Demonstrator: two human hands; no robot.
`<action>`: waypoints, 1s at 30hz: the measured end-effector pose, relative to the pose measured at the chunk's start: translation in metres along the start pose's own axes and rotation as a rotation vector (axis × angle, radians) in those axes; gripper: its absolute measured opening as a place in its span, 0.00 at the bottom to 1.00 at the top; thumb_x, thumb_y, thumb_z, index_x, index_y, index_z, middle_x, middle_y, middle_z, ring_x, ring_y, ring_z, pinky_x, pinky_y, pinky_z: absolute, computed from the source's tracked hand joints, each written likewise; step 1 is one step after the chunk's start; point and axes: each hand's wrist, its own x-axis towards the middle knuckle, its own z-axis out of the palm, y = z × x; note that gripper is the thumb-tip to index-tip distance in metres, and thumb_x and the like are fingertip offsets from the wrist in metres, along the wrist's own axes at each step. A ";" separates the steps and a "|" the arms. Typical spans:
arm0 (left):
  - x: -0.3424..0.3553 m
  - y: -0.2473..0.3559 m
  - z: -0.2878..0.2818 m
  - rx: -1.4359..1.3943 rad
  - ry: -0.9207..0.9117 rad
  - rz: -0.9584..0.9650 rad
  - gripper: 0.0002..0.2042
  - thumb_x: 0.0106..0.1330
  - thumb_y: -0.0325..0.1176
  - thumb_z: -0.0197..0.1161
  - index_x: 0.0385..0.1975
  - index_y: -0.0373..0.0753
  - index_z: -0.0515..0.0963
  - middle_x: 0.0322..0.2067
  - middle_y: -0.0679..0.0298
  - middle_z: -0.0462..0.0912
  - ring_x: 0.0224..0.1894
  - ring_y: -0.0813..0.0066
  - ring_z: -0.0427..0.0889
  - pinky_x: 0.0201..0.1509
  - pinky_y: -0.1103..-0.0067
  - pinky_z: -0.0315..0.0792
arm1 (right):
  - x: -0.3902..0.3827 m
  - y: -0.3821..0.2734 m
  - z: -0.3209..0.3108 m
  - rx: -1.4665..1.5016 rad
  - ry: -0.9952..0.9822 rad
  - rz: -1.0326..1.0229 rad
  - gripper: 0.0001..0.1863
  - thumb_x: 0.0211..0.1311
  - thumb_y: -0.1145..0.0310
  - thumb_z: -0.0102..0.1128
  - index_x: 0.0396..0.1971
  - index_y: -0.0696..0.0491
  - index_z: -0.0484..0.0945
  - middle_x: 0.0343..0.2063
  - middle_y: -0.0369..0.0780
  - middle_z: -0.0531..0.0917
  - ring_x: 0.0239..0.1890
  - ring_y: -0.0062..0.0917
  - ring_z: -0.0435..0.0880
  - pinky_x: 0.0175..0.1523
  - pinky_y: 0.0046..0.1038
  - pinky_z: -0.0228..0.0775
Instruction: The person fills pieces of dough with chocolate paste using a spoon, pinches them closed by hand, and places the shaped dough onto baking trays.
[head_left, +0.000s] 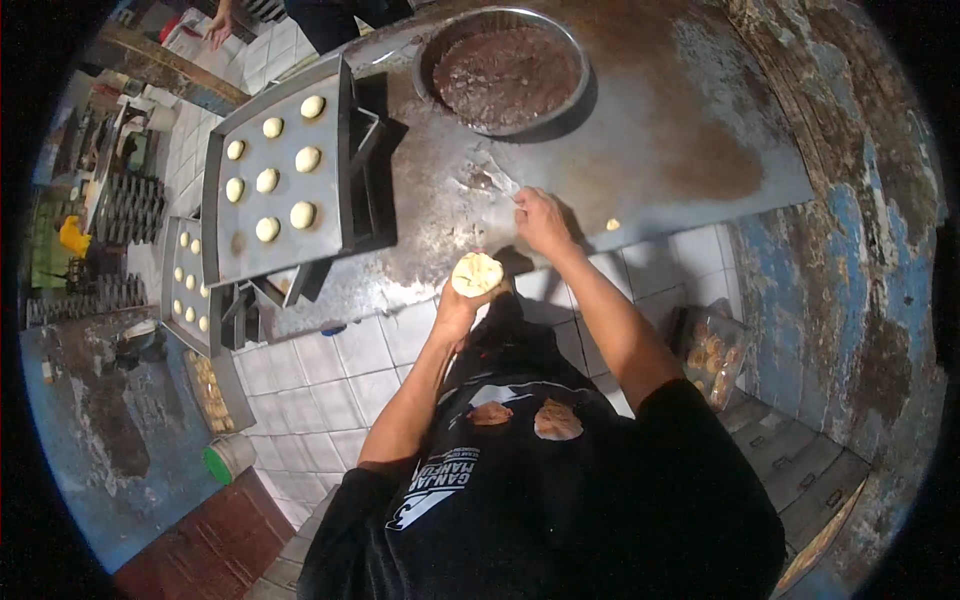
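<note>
My left hand [459,312] is closed around a piece of pale yellow dough [477,271], which has a folded, uneven top. It is held up by the near edge of the worn metal table [660,150]. My right hand [543,222] grips the handle of a flat metal spatula [503,183] just above the tabletop. The spatula's blade points away and left, and brown paste shows around it. Beyond my hands stands a wide metal bowl [585,85] of dark brown paste [508,72].
Left on the table, a raised baking tray [275,150] carries several round dough balls. Another filled tray [186,300] sits lower left. A dough scrap [613,224] lies near the front edge. Plastic-bagged goods [713,358] are low on the right. Another person's hand [218,28] shows top left.
</note>
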 end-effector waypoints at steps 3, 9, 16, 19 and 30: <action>0.033 0.053 0.012 0.011 -0.043 0.059 0.39 0.55 0.17 0.73 0.69 0.38 0.64 0.51 0.64 0.80 0.55 0.75 0.79 0.62 0.77 0.73 | 0.025 0.049 0.034 -0.572 0.071 -0.055 0.10 0.61 0.71 0.59 0.41 0.58 0.79 0.43 0.46 0.82 0.48 0.40 0.83 0.50 0.37 0.80; 0.101 0.113 -0.036 0.176 0.058 0.139 0.24 0.57 0.22 0.76 0.53 0.35 0.75 0.46 0.63 0.85 0.49 0.77 0.83 0.59 0.79 0.76 | 0.056 0.017 0.057 -0.718 -0.389 -0.077 0.16 0.64 0.70 0.54 0.48 0.62 0.78 0.44 0.54 0.81 0.42 0.41 0.85 0.44 0.37 0.83; 0.179 0.164 -0.070 0.353 0.090 0.249 0.25 0.57 0.22 0.77 0.54 0.36 0.77 0.53 0.60 0.81 0.54 0.73 0.81 0.61 0.77 0.75 | 0.137 -0.100 -0.044 0.208 -0.415 0.352 0.11 0.70 0.67 0.49 0.44 0.60 0.73 0.32 0.56 0.81 0.35 0.53 0.83 0.43 0.49 0.73; 0.208 0.171 -0.076 0.477 0.152 0.344 0.25 0.55 0.22 0.77 0.54 0.35 0.78 0.51 0.59 0.81 0.52 0.69 0.82 0.58 0.75 0.76 | 0.200 -0.095 -0.048 0.070 -0.124 0.073 0.10 0.68 0.67 0.53 0.40 0.59 0.78 0.25 0.52 0.81 0.28 0.48 0.82 0.36 0.42 0.73; 0.256 0.164 -0.071 0.465 0.315 0.359 0.28 0.59 0.24 0.76 0.58 0.36 0.69 0.45 0.57 0.84 0.47 0.72 0.84 0.52 0.74 0.78 | 0.246 -0.048 -0.051 1.054 -0.652 0.659 0.12 0.67 0.70 0.57 0.42 0.61 0.84 0.19 0.35 0.77 0.21 0.19 0.76 0.27 0.28 0.67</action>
